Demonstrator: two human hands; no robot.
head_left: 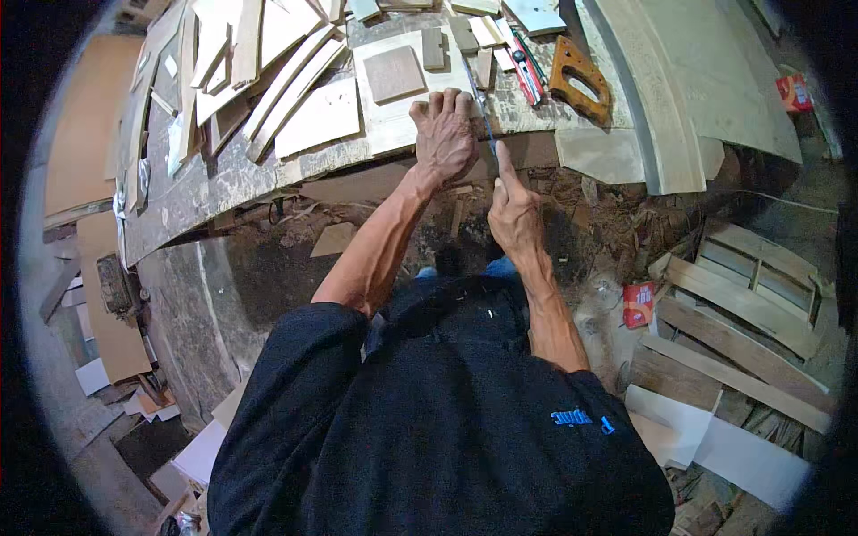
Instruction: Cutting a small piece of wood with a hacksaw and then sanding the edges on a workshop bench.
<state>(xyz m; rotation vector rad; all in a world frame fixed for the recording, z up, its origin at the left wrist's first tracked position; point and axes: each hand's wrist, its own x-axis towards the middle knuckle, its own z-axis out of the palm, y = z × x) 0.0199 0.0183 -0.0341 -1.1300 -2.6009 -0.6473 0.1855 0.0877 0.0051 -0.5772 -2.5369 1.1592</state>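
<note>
one pale flat board (386,125), lying at the near edge of a workbench (170,214), probably light, stiff and dry to the touch, best taken by its left or near edge, with a loose-looking square wooden piece (393,74) on top. one left hand (444,138), fingers bent, set down on the board's right part; one right hand (517,213), apart from it, forefinger extended to a slim bluish strip (487,121), other fingers curled, on what cannot be told.
</note>
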